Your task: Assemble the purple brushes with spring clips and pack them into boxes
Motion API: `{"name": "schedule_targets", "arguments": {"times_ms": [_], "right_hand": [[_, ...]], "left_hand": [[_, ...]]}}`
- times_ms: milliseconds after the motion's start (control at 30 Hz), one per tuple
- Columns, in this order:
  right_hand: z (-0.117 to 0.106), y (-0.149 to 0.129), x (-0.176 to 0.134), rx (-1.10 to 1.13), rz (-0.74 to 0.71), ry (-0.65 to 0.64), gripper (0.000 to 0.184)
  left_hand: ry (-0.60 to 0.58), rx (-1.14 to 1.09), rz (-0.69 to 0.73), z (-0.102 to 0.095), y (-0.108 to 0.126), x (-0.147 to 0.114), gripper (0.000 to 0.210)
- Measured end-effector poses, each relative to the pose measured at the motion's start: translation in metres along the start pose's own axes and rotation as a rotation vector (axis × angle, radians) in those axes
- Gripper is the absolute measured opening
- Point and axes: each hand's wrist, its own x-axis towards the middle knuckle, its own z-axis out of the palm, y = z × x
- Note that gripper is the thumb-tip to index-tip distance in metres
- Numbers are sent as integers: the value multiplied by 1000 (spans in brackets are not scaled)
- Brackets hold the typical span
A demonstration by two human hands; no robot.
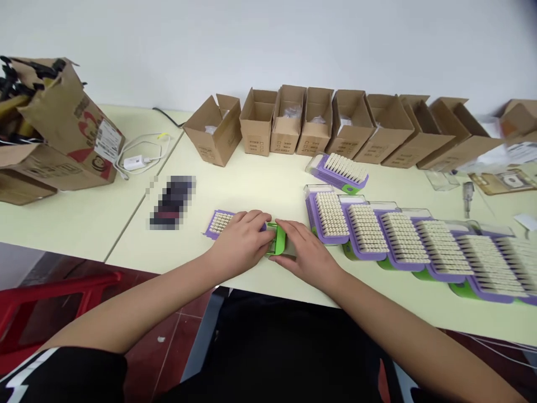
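Observation:
A small purple brush with pale bristles lies flat on the table in front of me. My left hand is closed over its right part, hiding much of the body. At the brush's right end is a bright green plastic piece; whether it is joined to the purple body cannot be made out. The left fingertips reach into or onto this green piece. My right hand grips the green piece from the right, thumb at the near side and fingers at the far side.
Several finished-looking purple and green brushes form a row at the right, one brush behind them. Open cardboard boxes line the wall. At left are a pixelated dark object, a white cable and a large carton.

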Motion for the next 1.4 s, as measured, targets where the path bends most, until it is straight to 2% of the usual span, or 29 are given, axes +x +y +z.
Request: {"name": "schedule_targets", "arguments": {"times_ms": [200, 333, 433, 467, 533, 600, 633, 700, 767, 833, 1200, 1400], "right_hand": [[0, -2, 7, 16, -2, -44, 88], [1, -1, 11, 22, -8, -48, 88], [1, -2, 13, 2, -9, -48, 89], [1, -3, 14, -4, -2, -53, 90], [0, -5, 16, -12, 20, -63, 89], [-1, -6, 17, -9, 37, -73, 89], [-1, -6, 18, -3, 37, -80, 90], [-1, -5, 20, 21, 26, -87, 91], [-2, -2, 20, 57, 4, -84, 93], [-3, 1, 19, 86, -8, -78, 94], [-10, 4, 15, 125, -1, -88, 86], [-4, -4, 17, 85, 6, -50, 85]], "left_hand": [[17, -113, 7, 3, -4, 2, 27], [71, -259, 23, -14, -12, -1, 24], [106, -313, 52, -29, -31, -19, 31], [119, -320, 18, -31, -40, -28, 37], [116, -347, -90, -30, -56, -46, 66], [55, -393, -204, -20, -69, -61, 99], [38, -429, -243, -14, -73, -66, 104], [53, -479, -263, -1, -77, -69, 91], [88, -496, -230, 8, -76, -66, 72], [100, -495, -188, 14, -73, -60, 64], [117, -475, -153, 17, -68, -52, 58], [130, -475, -183, 18, -62, -50, 57]]}}
